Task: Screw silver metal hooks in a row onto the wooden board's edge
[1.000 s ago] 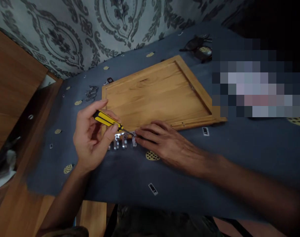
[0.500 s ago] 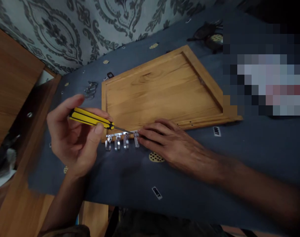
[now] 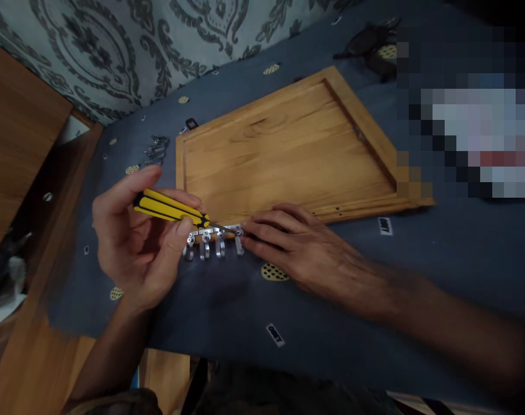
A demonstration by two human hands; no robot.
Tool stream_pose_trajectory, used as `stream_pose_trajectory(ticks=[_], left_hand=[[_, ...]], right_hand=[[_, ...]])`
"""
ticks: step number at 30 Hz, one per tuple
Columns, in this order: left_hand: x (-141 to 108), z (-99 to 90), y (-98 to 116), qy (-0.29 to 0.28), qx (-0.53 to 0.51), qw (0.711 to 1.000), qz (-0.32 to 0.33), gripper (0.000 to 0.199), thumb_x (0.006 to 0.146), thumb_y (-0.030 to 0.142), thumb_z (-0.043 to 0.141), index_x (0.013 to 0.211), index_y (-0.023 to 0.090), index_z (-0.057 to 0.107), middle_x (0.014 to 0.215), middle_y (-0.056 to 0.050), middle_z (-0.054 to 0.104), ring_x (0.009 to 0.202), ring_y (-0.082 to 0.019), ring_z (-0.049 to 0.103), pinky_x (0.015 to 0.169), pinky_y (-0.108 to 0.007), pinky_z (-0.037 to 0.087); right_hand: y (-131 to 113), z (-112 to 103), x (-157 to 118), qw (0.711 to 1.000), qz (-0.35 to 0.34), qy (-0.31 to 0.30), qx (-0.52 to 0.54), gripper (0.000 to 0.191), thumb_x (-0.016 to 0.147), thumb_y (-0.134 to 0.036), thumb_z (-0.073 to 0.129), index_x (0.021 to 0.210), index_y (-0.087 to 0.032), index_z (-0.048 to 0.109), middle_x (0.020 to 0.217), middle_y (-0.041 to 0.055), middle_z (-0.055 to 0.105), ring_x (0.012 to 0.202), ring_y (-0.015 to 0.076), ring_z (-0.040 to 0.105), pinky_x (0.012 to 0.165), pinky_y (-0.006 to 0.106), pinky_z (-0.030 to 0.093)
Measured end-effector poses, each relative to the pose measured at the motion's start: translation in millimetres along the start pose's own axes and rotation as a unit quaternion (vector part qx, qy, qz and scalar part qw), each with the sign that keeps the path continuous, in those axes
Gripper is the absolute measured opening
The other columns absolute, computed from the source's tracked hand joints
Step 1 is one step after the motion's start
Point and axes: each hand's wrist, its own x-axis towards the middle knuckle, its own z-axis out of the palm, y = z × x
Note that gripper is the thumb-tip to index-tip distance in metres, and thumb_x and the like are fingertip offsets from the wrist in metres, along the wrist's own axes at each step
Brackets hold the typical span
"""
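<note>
My left hand (image 3: pixel 137 242) is closed around a screwdriver (image 3: pixel 171 207) with a yellow and black handle. Its thin shaft slants right and down, the tip at the screw area of the rightmost metal hook (image 3: pixel 239 244). Other silvery hooks (image 3: pixel 206 245) sit in a row along the near left edge of a framed wooden board (image 3: pixel 266 150). My right hand (image 3: pixel 310 248) lies palm down over that edge, its foremost fingertips closed against the rightmost hook's right side and the other fingers resting on the board.
Loose metal pieces (image 3: pixel 157 148) lie left of the board, and a small dark loop (image 3: pixel 192 123) is behind its corner. Dark objects (image 3: pixel 368 49) lie beyond it on the dark blue patterned cloth (image 3: pixel 332 346). At left stands a wooden panel (image 3: pixel 20 127); a pixelated area covers the upper right.
My left hand and the screwdriver have shifted slightly right, the tip now further over the rightmost hook. My right hand stays beside that hook. The whole view has shifted a little.
</note>
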Motion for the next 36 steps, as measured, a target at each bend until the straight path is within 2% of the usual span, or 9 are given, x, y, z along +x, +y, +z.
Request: stream_pose_trajectory(ticks=[4,12,18,23,25,29,36], left_hand=[[-0.6,1.1,0.2,-0.015,-0.002,1.0,-0.011,0.05,0.088,0.006,0.071,0.131,0.031,0.065,0.135,0.002,0.06,0.093,-0.013,0.074,0.084,-0.032,0.07],[2.1,1.1,-0.9,-0.053,-0.011,0.998,0.03,0.055,0.086,0.005,0.07,0.135,0.028,0.061,0.135,-0.001,0.059,0.093,-0.013,0.074,0.081,-0.03,0.069],[2.2,3.6,-2.5,-0.046,0.021,0.998,0.025,0.054,0.087,0.019,0.075,0.136,0.034,0.059,0.128,0.0,0.061,0.086,-0.012,0.074,0.072,-0.028,0.067],[3.8,8.9,2.4,-0.026,0.032,0.999,0.007,0.062,0.08,0.015,0.083,0.135,0.032,0.06,0.117,0.0,0.061,0.08,-0.012,0.069,0.071,-0.032,0.065],[3.9,8.2,4.8,-0.041,0.055,0.998,-0.008,0.064,0.08,0.016,0.083,0.136,0.035,0.06,0.113,-0.001,0.062,0.083,-0.015,0.069,0.071,-0.036,0.064],[7.4,4.9,5.7,-0.081,0.095,0.992,-0.032,0.06,0.086,0.021,0.078,0.138,0.041,0.057,0.119,0.0,0.066,0.092,-0.021,0.07,0.078,-0.043,0.066],[26.4,6.3,4.3,-0.169,0.009,0.986,-0.009,0.057,0.092,0.019,0.069,0.143,0.04,0.054,0.138,0.0,0.063,0.095,-0.018,0.073,0.084,-0.035,0.065]], right_hand=[[0.0,0.0,-0.4,1.0,0.0,0.001,0.001,0.031,0.101,-0.009,0.045,0.12,-0.013,0.069,0.124,0.0099,0.074,0.116,0.0273,0.06,0.101,0.048,0.049],[-0.1,-1.9,0.2,1.0,0.004,-0.01,0.009,0.032,0.099,-0.007,0.047,0.121,-0.014,0.069,0.125,0.0103,0.074,0.118,0.0276,0.06,0.103,0.05,0.049],[-0.1,-0.7,0.5,1.0,0.007,-0.003,0.012,0.031,0.098,-0.008,0.049,0.12,-0.014,0.069,0.123,0.0102,0.075,0.121,0.0274,0.06,0.103,0.047,0.049],[0.3,3.2,-2.3,1.0,0.01,-0.003,0.026,0.035,0.096,-0.006,0.05,0.125,-0.014,0.068,0.128,0.0121,0.073,0.124,0.0278,0.058,0.103,0.05,0.048],[0.2,3.5,-2.7,0.999,0.015,-0.012,0.025,0.037,0.096,-0.005,0.05,0.126,-0.016,0.068,0.128,0.0118,0.073,0.122,0.0277,0.058,0.103,0.051,0.048],[-0.5,2.9,-1.8,1.0,0.015,-0.01,0.021,0.039,0.094,-0.003,0.049,0.125,-0.015,0.069,0.128,0.0123,0.073,0.12,0.0281,0.06,0.102,0.051,0.049],[-0.7,5.1,-1.6,1.0,0.012,0.007,0.016,0.037,0.094,-0.006,0.05,0.125,-0.016,0.069,0.126,0.0106,0.074,0.121,0.0279,0.059,0.101,0.049,0.049]])
